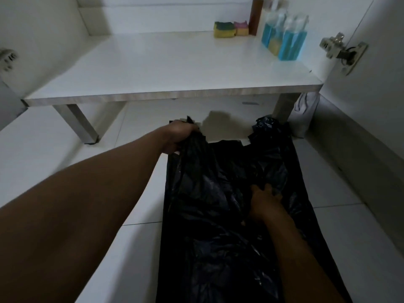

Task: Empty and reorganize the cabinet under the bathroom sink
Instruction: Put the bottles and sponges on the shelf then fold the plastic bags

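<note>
A large black plastic bag (pixel 218 248) lies spread on the white tiled floor in front of the open cabinet. My left hand (pixel 178 136) grips the bag's far left handle and holds it up a little. My right hand (pixel 263 201) rests on the middle of the bag, its fingers spread flat over the plastic. The bag's other handle (pixel 267 125) lies crumpled near the cabinet's right leg. The white cabinet shelf (pixel 153 68) stands just beyond the bag.
At the shelf's back right stand two sponges (pixel 230 29), a brown bottle (pixel 255 16) and clear bottles of blue liquid (pixel 284 38). An open cabinet door with a metal hinge (pixel 343 51) is on the right. A white bag (pixel 303 114) sits by the right leg.
</note>
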Demonstrator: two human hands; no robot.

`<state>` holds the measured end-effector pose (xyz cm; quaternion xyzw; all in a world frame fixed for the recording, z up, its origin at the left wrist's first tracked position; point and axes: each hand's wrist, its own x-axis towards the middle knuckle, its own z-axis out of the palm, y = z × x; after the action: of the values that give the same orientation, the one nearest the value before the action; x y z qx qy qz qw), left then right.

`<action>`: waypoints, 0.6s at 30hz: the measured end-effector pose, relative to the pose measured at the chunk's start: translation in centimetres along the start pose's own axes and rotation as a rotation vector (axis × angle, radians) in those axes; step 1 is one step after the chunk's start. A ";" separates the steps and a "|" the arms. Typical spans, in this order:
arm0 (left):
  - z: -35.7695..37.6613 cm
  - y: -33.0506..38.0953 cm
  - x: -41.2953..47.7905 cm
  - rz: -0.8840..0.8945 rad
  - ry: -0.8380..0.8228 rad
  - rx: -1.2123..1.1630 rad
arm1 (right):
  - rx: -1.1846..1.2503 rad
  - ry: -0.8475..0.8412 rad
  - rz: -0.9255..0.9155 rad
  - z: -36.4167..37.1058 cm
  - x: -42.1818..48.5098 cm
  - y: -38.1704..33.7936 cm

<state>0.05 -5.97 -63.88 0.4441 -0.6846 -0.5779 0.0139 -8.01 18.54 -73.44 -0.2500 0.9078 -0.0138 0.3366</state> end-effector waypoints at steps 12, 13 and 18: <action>-0.7 -4.0 2.0 0.333 0.688 0.097 | 0.018 0.013 -0.013 0.0 -0.4 -0.2; -0.2 -4.7 1.2 0.456 0.713 0.315 | 0.017 0.017 -0.017 0.0 -0.5 -0.2; 2.6 -6.4 -3.8 0.533 0.031 1.272 | 0.016 0.034 -0.035 -0.5 -1.6 -0.1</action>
<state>4.73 -1.14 -68.03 0.1907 -0.9762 -0.0345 -0.0976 -7.20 19.09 -72.09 -0.2630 0.9087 -0.0313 0.3226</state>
